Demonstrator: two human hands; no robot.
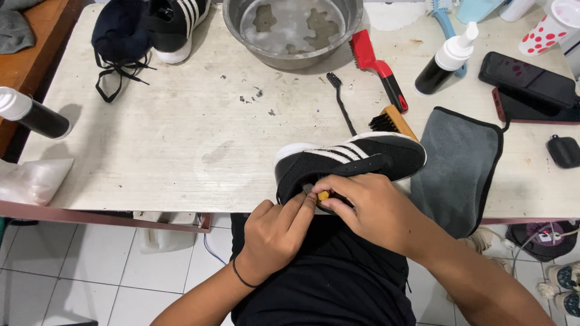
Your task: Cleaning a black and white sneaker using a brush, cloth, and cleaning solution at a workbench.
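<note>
Below, at the near edge of the worktop: black shoe with white stripes, lying on its side, toe toward a grey cloth. Left hand curled against the shoe's opening, fingertips pinched beside a small yellow piece. Right hand closed over the same opening, gripping the shoe. Farther back: metal bowl, red brush, second shoe.

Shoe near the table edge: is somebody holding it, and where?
Yes. Both hands, left and right, grip the black shoe at its opening; the fingers also pinch something small and yellow.
</note>
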